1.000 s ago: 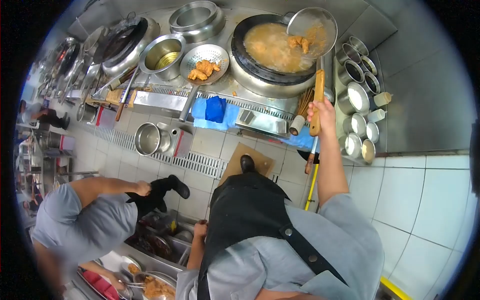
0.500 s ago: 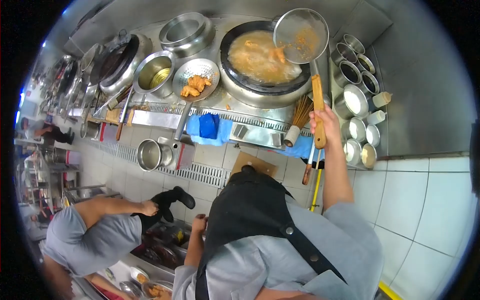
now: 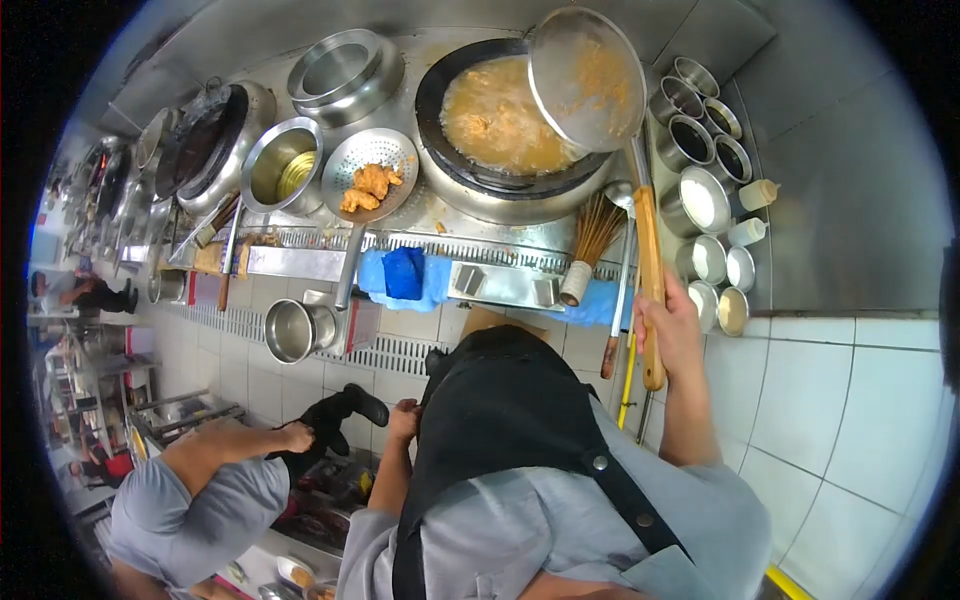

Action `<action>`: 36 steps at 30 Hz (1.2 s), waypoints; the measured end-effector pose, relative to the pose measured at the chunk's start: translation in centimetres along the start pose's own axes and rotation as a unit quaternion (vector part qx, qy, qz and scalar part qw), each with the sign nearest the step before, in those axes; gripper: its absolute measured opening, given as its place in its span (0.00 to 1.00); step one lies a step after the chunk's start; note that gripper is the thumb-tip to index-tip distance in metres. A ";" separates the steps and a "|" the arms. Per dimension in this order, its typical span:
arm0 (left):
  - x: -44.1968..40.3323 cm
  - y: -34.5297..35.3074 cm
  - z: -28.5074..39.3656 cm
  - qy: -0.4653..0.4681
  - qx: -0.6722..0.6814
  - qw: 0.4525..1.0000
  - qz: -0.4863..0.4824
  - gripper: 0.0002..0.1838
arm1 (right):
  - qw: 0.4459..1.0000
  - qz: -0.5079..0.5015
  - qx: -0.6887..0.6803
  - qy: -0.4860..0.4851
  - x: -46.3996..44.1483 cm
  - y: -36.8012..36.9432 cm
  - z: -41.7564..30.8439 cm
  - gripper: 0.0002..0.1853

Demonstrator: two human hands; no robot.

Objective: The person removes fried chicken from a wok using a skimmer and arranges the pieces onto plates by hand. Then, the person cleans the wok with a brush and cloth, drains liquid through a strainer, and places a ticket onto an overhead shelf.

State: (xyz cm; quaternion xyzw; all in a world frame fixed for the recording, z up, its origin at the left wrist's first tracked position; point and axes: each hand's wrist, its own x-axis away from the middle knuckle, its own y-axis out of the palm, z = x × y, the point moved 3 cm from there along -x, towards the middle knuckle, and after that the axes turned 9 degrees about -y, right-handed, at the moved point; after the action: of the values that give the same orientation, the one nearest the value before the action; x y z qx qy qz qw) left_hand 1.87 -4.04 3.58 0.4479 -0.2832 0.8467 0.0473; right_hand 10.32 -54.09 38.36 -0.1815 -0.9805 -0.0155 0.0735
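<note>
The right hand (image 3: 672,325) had its fingers closed around the wooden handle (image 3: 649,250) of a fine-mesh strainer (image 3: 588,90). The strainer's mesh tilted above the right side of the wok (image 3: 432,110), crumbs clinging to it. Battered pieces (image 3: 485,125) lay in the bubbling oil, so frying seemed the step in hand. Browned pieces (image 3: 372,184) rested on a perforated skimmer (image 3: 338,160) between the wok and a pot (image 3: 254,172) with yellow liquid. The left hand (image 3: 404,421) was beside the black apron (image 3: 500,390), its fingers curled; whether they held anything could not be told. Moving the strainer next would call for a firm grip and clearance from the wok's rim.
</note>
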 end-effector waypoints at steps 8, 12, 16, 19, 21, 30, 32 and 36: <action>-6.9 -3.9 -5.3 0.342 -0.354 0.869 0.048 0.20 | 0.998 0.007 0.056 0.000 -3.1 8.8 5.3 0.27; -4.0 -7.0 -2.4 0.108 -0.056 0.993 0.000 0.19 | 0.996 -0.006 -0.078 0.040 -6.8 12.5 5.0 0.18; -3.9 -8.5 -4.2 0.091 -0.016 0.996 0.018 0.17 | 0.981 -0.075 -0.172 0.054 -9.1 12.0 5.1 0.13; -2.5 -9.2 -6.1 0.003 0.036 0.999 0.007 0.16 | 0.966 -0.120 -0.218 0.075 -9.6 10.1 5.5 0.19; -2.4 -9.4 -7.4 -0.033 0.037 0.999 0.003 0.16 | 0.959 -0.141 -0.233 0.072 -9.3 9.8 5.2 0.21; 1.8 -11.2 0.0 0.103 -0.104 0.978 0.147 0.12 | 0.955 -0.161 -0.227 0.108 -6.6 8.2 4.7 0.25; 1.1 -11.6 3.5 0.224 -0.042 0.953 0.200 0.11 | 0.939 -0.173 -0.277 0.111 -6.2 8.0 5.4 0.24; 5.8 -13.5 21.8 0.356 -0.017 0.895 0.269 0.09 | 0.926 -0.171 -0.316 0.115 -5.5 7.2 4.9 0.25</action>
State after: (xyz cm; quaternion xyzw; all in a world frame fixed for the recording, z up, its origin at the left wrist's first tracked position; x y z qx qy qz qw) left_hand 18.90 -5.18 23.55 0.0226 -0.3717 0.9249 -0.0770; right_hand 17.34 -49.02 32.69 -0.0221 -0.9256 -0.3581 0.1208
